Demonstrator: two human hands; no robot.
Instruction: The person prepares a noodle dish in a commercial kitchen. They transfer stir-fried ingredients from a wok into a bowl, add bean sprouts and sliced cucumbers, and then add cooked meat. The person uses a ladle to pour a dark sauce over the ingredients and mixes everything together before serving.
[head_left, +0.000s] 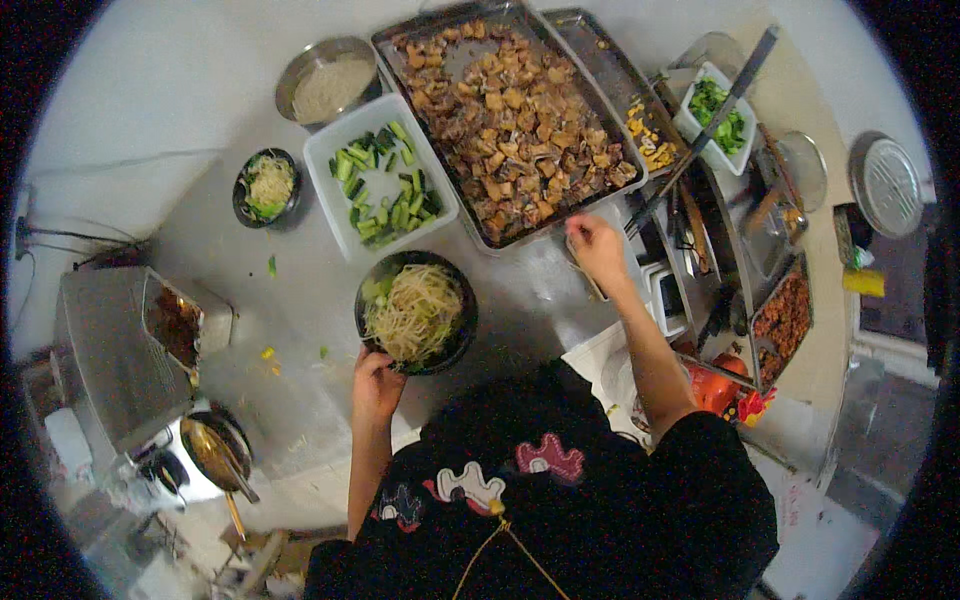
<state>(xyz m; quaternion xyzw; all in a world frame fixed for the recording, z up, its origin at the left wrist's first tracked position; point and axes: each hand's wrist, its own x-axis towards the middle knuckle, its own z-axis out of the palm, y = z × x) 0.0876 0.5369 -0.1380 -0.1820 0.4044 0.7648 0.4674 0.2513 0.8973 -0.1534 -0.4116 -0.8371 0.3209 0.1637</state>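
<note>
My left hand (377, 381) grips the near left rim of a black bowl (416, 313) filled with bean sprouts and some green vegetable pieces. Beyond the bowl stands a white plastic tub (322, 161) of cut green vegetables. My right hand (598, 246) is at the near right corner of a large metal tray (480, 238) of browned, chopped meat. Its fingers are curled; whether they hold anything I cannot tell. A smaller black bowl (268, 187) with sprouts and greens stands left of the tub, below a steel bowl (330, 82) of pale noodle-like strands.
At the right are a second tray (600, 49) with yellow pieces, a white container (716, 116) of chopped greens, long-handled tongs or a utensil (720, 120), and a tray of reddish minced food (784, 322). A metal box (112, 360) and a pan (217, 454) stand at the left.
</note>
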